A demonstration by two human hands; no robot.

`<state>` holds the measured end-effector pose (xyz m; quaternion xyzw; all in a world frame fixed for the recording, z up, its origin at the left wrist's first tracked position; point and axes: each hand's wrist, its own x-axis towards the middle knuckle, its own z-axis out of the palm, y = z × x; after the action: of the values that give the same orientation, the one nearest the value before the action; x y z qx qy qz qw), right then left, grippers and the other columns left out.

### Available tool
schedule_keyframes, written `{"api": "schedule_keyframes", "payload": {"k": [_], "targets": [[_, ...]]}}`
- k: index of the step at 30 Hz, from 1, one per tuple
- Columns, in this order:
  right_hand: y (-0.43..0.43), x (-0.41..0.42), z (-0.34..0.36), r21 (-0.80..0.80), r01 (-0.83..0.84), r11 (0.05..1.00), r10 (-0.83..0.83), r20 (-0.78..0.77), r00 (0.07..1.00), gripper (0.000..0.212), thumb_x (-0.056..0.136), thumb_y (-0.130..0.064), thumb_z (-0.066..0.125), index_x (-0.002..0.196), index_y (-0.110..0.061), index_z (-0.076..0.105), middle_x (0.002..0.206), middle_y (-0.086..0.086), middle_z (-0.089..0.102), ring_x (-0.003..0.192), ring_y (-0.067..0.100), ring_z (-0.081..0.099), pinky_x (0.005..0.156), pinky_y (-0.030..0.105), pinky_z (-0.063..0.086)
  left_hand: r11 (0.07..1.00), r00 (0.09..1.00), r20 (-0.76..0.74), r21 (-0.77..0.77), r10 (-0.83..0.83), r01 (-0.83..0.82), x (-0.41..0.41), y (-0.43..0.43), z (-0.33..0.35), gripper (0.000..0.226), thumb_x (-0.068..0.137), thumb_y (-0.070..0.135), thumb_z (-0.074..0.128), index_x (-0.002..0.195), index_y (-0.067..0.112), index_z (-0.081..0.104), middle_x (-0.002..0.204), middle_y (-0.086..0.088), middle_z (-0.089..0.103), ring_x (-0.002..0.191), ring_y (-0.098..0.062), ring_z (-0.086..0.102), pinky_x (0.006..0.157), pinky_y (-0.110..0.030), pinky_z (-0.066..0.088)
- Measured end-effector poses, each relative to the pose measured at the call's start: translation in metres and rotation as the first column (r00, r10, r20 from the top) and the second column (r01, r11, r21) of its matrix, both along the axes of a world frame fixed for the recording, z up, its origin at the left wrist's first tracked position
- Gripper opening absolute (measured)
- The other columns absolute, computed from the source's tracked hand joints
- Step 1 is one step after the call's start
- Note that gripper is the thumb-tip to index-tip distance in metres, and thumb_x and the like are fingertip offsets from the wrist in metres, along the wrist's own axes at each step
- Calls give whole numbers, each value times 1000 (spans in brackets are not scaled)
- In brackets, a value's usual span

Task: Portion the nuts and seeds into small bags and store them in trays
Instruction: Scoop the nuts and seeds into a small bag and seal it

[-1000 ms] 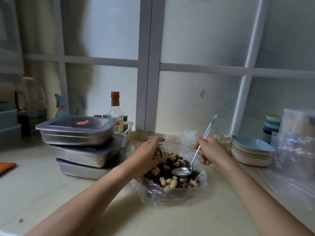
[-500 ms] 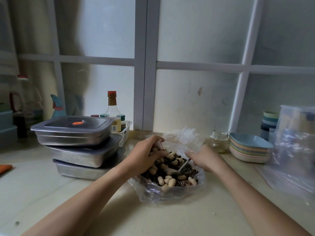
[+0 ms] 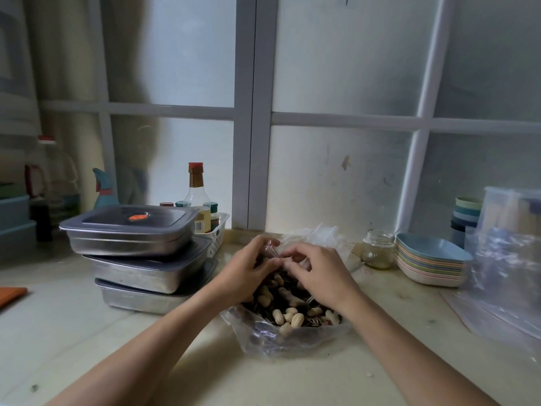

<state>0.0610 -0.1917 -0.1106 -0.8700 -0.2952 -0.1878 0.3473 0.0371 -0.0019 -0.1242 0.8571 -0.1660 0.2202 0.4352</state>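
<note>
Two-handed pinch, left hand (image 3: pixel 248 272), right hand (image 3: pixel 320 276), curled on bag (image 3: pixel 292 344) rim

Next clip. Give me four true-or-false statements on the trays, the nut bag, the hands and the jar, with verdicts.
1. Three lidded metal trays are stacked left of the clear plastic bag of peanuts and dark seeds. True.
2. Both hands lie flat on the beige counter, away from the bag. False: the left hand and right hand meet over the open bag, fingers curled.
3. A small glass jar stands on top of the tray stack. False: it stands on the counter beside the stack of pastel shallow dishes.
4. The top tray's grey lid carries an orange tab. True.
</note>
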Motion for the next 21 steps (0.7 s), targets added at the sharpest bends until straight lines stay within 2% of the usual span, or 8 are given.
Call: {"api": "schedule_keyframes", "payload": {"k": [2, 5, 8, 11, 13, 15, 18, 21], "targets": [[-2, 2, 1, 73, 25, 997, -26, 2, 1000, 18, 95, -27, 72, 113, -26, 75, 91, -15, 71, 72, -8, 63, 68, 6, 46, 999, 1000, -14, -39, -1, 0, 1, 0, -1, 33, 100, 23, 64, 132, 22, 56, 108, 7, 72, 103, -4, 68, 94, -29, 56], [-6, 4, 3, 123, 72, 990, -73, 3, 997, 16, 96, -27, 71, 112, -26, 75, 95, -14, 72, 69, -11, 61, 62, 0, 41, 989, 1000, -29, -149, 4, -8, 0, -1, 0, 30, 101, 22, 61, 131, 21, 55, 109, 2, 72, 105, -10, 69, 95, -33, 57], [-10, 7, -1, 6, 115, 993, -115, -36, 993, 21, 98, -26, 67, 118, -28, 73, 107, -12, 71, 76, -9, 58, 61, 0, 40, 971, 999, -51, -239, 5, -17, -1, 0, 3, 36, 102, 27, 59, 136, 21, 51, 113, 4, 69, 106, -7, 67, 94, -33, 58], [-9, 10, -7, -92, 101, 991, -109, -85, 990, 37, 98, -21, 63, 133, -34, 65, 121, -9, 62, 84, -3, 54, 74, 7, 40, 961, 998, -54, -278, -11, -4, 1, 3, 2, 45, 100, 33, 61, 141, 23, 46, 117, 5, 69, 109, -4, 66, 96, -34, 58], [-6, 7, -4, 4, 67, 998, -67, -70, 995, 29, 99, -26, 63, 127, -35, 68, 117, -13, 64, 82, -2, 58, 73, 7, 43, 961, 999, -42, -275, -20, 8, 1, 1, 1, 50, 99, 32, 63, 144, 22, 43, 116, 3, 69, 109, -5, 67, 98, -35, 57], [-3, 2, 2, 161, 0, 987, 17, -103, 994, 16, 101, -38, 62, 112, -35, 73, 105, -17, 71, 86, -4, 63, 74, 13, 49, 971, 1000, -5, -237, -17, 15, 1, -2, 0, 53, 98, 28, 65, 145, 19, 42, 113, 1, 68, 105, -4, 67, 97, -31, 57], [6, -5, 6, 292, -93, 952, 152, -186, 971, 23, 96, -53, 63, 103, -34, 73, 98, -16, 75, 90, 1, 68, 86, 27, 55, 992, 998, 64, -127, 27, -19, 2, -5, -2, 62, 95, 23, 71, 146, 17, 38, 110, 3, 66, 103, -5, 65, 96, -28, 55], [16, -7, 1, 313, -86, 946, 156, -207, 966, 31, 86, -58, 72, 105, -33, 71, 99, -11, 75, 91, 4, 70, 86, 27, 57, 997, 988, 132, -34, 80, -76, 6, -4, -5, 70, 92, 13, 72, 151, 16, 33, 117, 1, 61, 108, -8, 61, 92, -13, 49]]}}
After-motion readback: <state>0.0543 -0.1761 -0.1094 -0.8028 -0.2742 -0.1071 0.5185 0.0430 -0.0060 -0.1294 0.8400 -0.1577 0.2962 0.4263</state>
